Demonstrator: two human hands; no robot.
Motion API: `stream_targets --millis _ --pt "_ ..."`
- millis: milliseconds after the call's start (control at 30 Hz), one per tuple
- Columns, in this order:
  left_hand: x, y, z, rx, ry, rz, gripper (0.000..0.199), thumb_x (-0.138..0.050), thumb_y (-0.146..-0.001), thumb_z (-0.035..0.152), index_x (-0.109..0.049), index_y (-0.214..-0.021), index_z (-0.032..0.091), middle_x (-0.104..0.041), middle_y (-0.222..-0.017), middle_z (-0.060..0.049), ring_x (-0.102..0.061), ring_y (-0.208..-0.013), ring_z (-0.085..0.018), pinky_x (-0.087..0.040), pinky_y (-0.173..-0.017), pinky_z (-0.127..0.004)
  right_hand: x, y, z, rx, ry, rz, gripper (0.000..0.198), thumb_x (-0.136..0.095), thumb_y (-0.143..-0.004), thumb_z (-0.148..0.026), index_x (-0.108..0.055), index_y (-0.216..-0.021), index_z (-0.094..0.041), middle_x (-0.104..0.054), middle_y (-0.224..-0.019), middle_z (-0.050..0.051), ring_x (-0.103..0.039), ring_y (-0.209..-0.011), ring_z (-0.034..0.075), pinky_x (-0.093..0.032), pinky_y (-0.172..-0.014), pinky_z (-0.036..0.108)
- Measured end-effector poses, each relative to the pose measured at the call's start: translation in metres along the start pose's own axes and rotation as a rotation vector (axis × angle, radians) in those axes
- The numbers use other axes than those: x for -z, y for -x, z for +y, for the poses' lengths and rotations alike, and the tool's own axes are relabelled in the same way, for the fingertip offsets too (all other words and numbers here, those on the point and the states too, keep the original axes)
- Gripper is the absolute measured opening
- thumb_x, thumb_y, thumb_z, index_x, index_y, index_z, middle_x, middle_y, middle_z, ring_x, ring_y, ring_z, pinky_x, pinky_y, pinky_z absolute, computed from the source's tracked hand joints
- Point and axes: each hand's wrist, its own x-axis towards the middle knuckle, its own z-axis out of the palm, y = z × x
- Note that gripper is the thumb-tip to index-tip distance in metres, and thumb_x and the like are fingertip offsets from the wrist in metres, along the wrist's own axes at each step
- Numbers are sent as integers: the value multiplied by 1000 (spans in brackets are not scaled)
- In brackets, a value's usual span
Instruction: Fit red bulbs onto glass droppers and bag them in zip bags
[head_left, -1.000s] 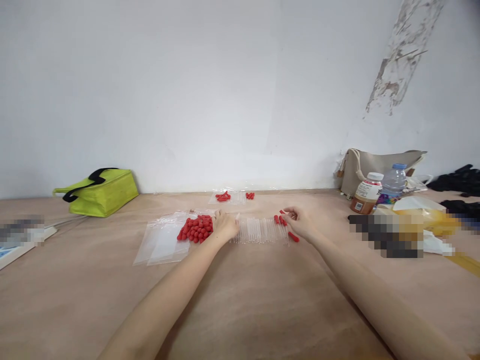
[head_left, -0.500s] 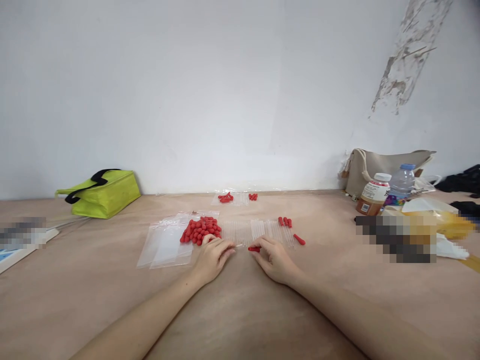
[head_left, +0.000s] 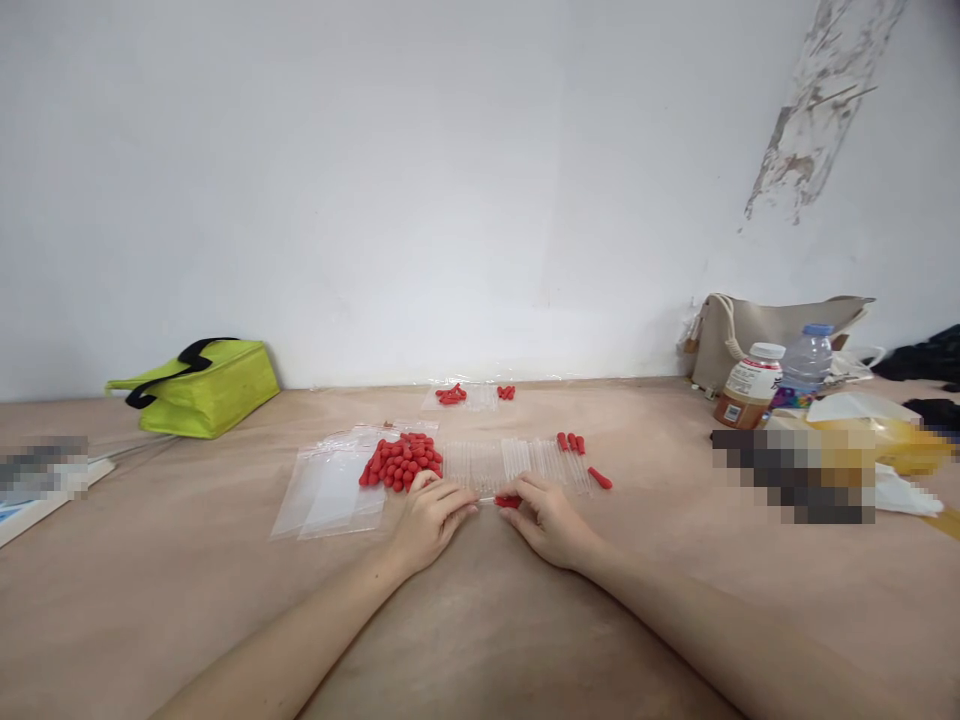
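Observation:
My left hand (head_left: 431, 515) is closed on a thin clear dropper tube (head_left: 486, 500), whose end points right. Between the fingers of my right hand (head_left: 551, 518) is a red rubber dropper bulb (head_left: 505, 502), and the tube's end meets its open side; whether it sits inside I cannot tell. A heap of red bulbs (head_left: 405, 460) lies beyond my left hand. Behind both hands a row of clear tubes (head_left: 487, 458) lies side by side. Several tubes at the row's right end carry red bulbs (head_left: 572, 442), and one capped dropper (head_left: 600, 478) lies slanted.
Clear zip bags (head_left: 322, 495) lie left of the heap. Farther back are bagged red bulbs (head_left: 451, 395) near the wall. A lime-green bag (head_left: 214, 390) stands at the left. On the right are a drink bottle (head_left: 750, 385), a water bottle (head_left: 808, 365) and a beige bag (head_left: 712, 350).
My left hand has moved slightly right, bringing the tube's end up to the red bulb. My right hand has stayed nearly still with the bulb.

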Motion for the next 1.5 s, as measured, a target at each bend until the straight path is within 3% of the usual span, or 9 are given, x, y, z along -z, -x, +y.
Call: stream_targets --millis 600,1133,1300,1500 --pt "-7 1 1 -100 74 -44 18 -44 -89 21 -60 -96 19 -67 -83 -4 -59 -74 -16 -33 -68 -30 2 2 6 105 36 0 17 -46 -83 -23 -62 -84 -18 -61 -78 6 -55 -75 14 -44 -69 26" --pt "-7 -1 12 -119 39 -114 21 -39 -90 22 -60 -94 17 -63 -75 -3 -56 -71 -15 -33 -70 -30 2 2 6 187 164 -121 12 -48 -80 -20 -58 -86 -16 -57 -79 6 -51 -77 15 -41 -71 28" --pt "-7 -2 12 -107 15 -164 22 -38 -90 22 -60 -93 18 -63 -75 -3 -56 -72 -16 -33 -71 -31 1 1 6 167 168 -154 14 -48 -81 -20 -59 -88 -17 -58 -80 6 -51 -77 16 -41 -72 29" --pt "-2 -2 7 -12 19 -57 19 -42 -89 26 -59 -95 19 -65 -80 -3 -55 -71 -16 -31 -75 -32 14 -3 7 -1 -25 -44 13 -52 -79 -26 -62 -83 -19 -60 -78 4 -54 -78 16 -42 -73 31"
